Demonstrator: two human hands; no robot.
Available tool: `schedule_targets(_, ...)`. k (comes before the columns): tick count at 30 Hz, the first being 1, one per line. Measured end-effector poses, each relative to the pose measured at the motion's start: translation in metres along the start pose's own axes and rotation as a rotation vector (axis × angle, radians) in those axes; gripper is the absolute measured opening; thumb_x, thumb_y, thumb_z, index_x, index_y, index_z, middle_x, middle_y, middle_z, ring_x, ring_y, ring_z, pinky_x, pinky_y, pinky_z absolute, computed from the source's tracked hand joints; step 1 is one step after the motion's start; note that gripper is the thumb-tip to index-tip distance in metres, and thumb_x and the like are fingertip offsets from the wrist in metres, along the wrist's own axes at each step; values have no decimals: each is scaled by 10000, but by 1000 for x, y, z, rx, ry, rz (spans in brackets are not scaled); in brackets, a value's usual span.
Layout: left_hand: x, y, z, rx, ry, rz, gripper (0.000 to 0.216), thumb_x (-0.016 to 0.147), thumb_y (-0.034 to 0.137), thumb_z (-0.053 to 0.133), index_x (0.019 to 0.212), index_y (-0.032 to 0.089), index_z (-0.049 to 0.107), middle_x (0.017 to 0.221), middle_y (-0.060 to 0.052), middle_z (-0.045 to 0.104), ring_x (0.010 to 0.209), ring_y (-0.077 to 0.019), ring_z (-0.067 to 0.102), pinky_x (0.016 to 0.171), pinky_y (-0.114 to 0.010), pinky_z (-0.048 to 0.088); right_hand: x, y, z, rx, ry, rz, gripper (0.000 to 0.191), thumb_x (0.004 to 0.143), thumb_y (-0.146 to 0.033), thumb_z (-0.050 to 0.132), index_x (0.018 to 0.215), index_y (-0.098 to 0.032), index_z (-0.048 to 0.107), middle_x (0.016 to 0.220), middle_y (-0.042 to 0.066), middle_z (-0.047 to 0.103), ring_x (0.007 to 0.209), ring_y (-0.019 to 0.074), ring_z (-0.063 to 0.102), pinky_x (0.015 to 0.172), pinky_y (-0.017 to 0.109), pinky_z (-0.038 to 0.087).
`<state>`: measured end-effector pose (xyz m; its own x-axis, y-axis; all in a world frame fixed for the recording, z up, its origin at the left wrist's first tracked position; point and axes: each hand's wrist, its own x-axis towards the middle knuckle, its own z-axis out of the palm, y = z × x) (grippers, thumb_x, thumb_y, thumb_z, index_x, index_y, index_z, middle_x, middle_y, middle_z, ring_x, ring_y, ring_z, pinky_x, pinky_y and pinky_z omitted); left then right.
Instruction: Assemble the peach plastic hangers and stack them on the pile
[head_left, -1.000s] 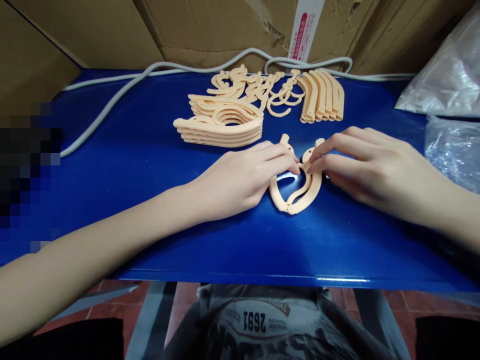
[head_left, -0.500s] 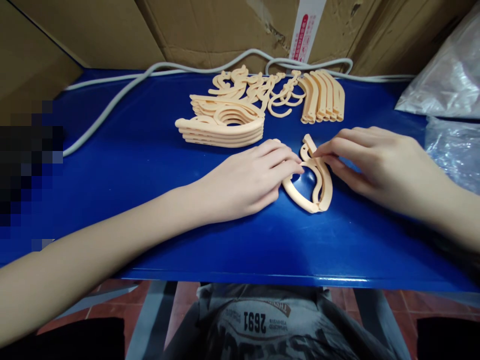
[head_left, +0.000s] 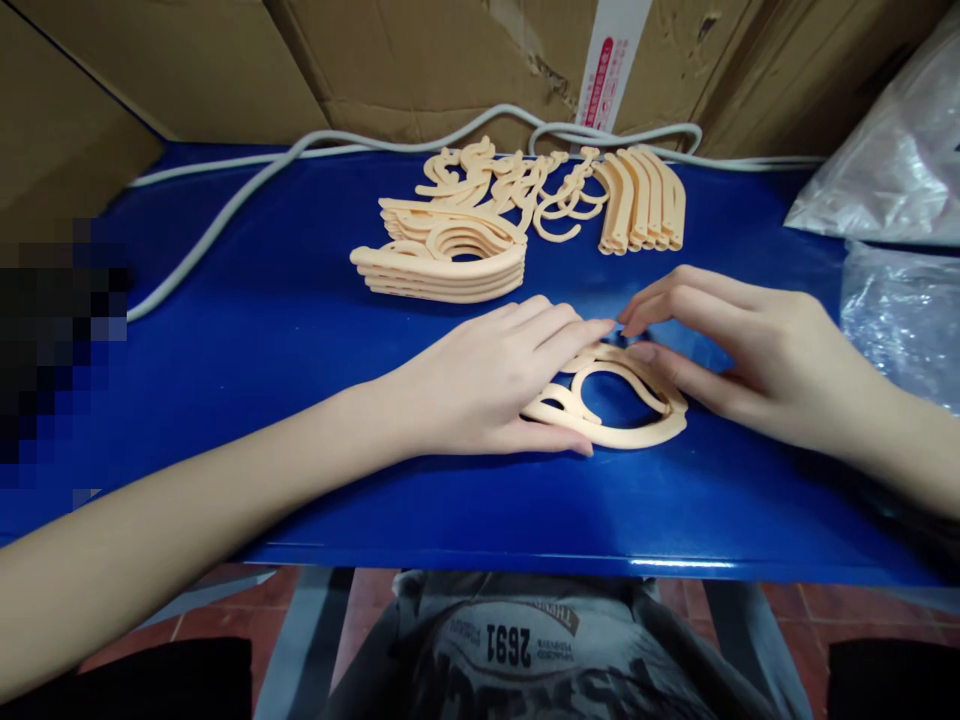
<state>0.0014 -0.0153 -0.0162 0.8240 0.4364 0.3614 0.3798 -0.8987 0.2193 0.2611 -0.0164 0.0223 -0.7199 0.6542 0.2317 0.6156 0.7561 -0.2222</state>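
Note:
A cream plastic folding clothes hanger (head_left: 637, 436) lies folded on the blue table, its curved arms around an open middle. My left hand (head_left: 495, 385) grips its left end from above, thumb along the near side and fingers over the far side, so that end is hidden. Over the hanger's far right edge is my right hand (head_left: 720, 335), its thumb and fingertips apart. The thumb tip is at the hanger's edge; whether it touches I cannot tell. Beyond my left hand stands a stack of folded hangers (head_left: 442, 270).
Behind the stack lie loose cream hooks (head_left: 559, 235) and a row of curved hanger arms (head_left: 645, 200). A white cable (head_left: 225, 225) runs along the back, before cardboard boxes (head_left: 435, 60). Clear plastic bags (head_left: 900, 310) lie at the right.
The hanger has turned and now lies flat and wide, pointing right. My left hand has closed around its left end. My right fingers have come off the upright arm and spread apart.

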Motion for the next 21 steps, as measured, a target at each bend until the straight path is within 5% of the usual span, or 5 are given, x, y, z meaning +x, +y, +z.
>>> schedule_targets(5,2,1,-3,106,73,72,783,946,622,654,1390,-13,541,1231,-219,670,1080,-321,650,939,-439,572,-2,3,-11,-23,50,100,307,1027,-478,544,1002,-190,649,865,60,706,740,185,640,637,320,427)
schedule_targets(10,4,7,-12,233,204,128,758,988,620,582,1332,-55,582,1161,-238,707,1022,-317,691,885,-422,593,1,3,-18,333,-95,279,396,989,-563,578,829,-211,667,594,-39,598,523,121,506,526,275,345)
schedule_targets(21,2,8,-30,263,212,45,697,987,671,537,1411,124,619,1282,-177,715,1151,-320,715,1015,-452,585,0,-2,-26,983,-157,520,281,854,-459,787,807,-198,694,610,-39,554,525,88,440,451,222,306)
